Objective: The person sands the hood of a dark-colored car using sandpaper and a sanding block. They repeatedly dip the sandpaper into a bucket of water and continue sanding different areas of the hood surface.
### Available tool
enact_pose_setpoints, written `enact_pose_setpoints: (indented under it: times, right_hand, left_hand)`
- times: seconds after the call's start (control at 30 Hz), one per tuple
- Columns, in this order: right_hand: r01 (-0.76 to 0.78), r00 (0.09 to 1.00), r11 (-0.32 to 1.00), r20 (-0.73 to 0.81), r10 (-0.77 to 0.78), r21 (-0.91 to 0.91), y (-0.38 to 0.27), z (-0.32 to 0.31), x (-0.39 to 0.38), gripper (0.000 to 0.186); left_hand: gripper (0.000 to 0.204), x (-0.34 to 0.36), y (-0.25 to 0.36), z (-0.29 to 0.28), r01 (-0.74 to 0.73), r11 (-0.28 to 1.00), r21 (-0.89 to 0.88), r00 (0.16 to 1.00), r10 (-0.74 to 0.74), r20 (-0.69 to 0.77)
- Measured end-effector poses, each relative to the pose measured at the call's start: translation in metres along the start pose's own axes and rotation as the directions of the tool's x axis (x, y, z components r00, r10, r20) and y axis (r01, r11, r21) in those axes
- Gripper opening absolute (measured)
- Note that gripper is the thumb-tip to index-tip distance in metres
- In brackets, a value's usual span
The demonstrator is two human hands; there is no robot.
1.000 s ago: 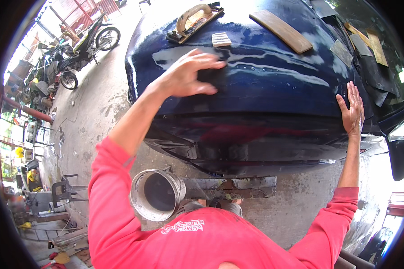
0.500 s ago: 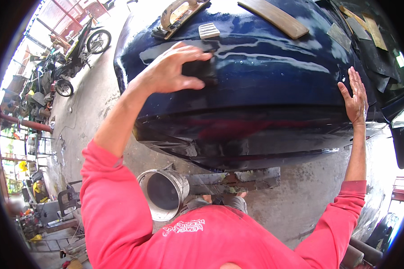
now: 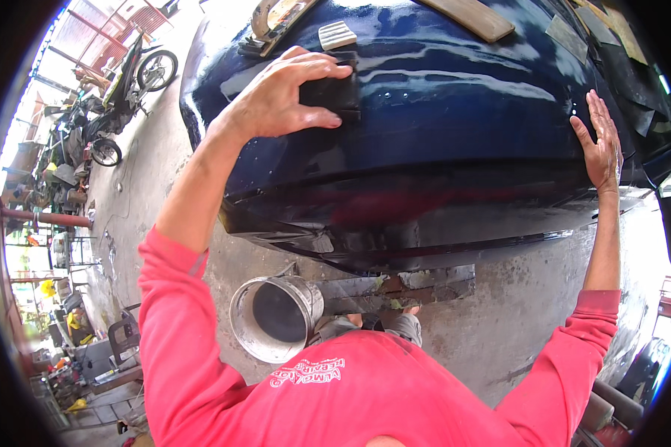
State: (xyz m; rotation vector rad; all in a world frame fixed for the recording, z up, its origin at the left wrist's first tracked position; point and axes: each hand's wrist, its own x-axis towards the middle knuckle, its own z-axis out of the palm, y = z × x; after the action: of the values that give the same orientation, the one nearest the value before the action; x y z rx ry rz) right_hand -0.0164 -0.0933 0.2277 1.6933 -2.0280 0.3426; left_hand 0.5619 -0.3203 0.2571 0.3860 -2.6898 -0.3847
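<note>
The left hand (image 3: pixel 279 97) is bent over a black pad (image 3: pixel 332 91) that lies on the dark blue car hood (image 3: pixel 440 134), its thumb and fingers spread to either side and gripping it. The pad is toward the left part of the hood, just below a small white ridged block (image 3: pixel 337 35). The right hand (image 3: pixel 600 145) is open, its fingers extended and its palm down on the far right part of the hood; it holds nothing. Pale, milky streaks (image 3: pixel 462 78) run across the wet surface between the hands, and a few drops show near the right fingers. Beyond the left hand, a board with a curved wooden handle (image 3: pixel 263 21) rests on the hood, partly cut off by the upper edge of the view. A long wooden strip (image 3: pixel 470 16) lies farther right, and a grey sheet (image 3: pixel 566 39) lies near the windshield side. Below the car, a whitish bucket (image 3: pixel 246 328) with grey liquid in it stands on the concrete floor (image 3: pixel 499 320), beside a flat, worn panel (image 3: pixel 432 279). The person wears a red long-sleeved shirt (image 3: pixel 402 395). A motorcycle (image 3: pixel 119 104) stands off to the left, well apart from the car.
</note>
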Motion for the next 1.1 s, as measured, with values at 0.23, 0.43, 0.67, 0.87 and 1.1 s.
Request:
enact_pose_setpoints:
  times: [0.23,0.43,0.67,0.87,1.1]
  right_hand:
    - [-0.021,1.000,0.999,-0.015,0.021,-0.031,-0.004,-0.001,0.000,0.085]
    - [0.060,0.998,0.994,0.013,-0.059,-0.088,-0.003,-0.014,-0.004,0.083]
    - [-0.030,0.999,0.998,-0.034,0.028,-0.057,0.041,-0.020,-0.022,0.080]
    - [0.015,0.999,1.000,-0.050,-0.015,-0.001,0.055,-0.012,-0.021,0.066]
    - [-0.047,0.999,0.999,0.025,0.048,-0.021,0.052,-0.027,-0.019,0.061]
  left_hand:
    - [0.081,-0.003,-0.001,-0.002,0.182,0.983,0.010,0.982,-0.182,0.042]
    - [0.077,0.018,-0.002,0.013,-0.052,0.997,0.054,0.999,0.053,-0.011]
    - [0.082,0.013,0.028,0.005,0.372,0.928,0.028,0.927,-0.373,0.035]
    - [0.073,0.232,0.124,0.114,-0.308,0.950,0.042,0.933,0.311,-0.181]
    - [0.068,0.097,0.091,0.075,-0.015,0.991,0.137,0.969,0.047,-0.241]
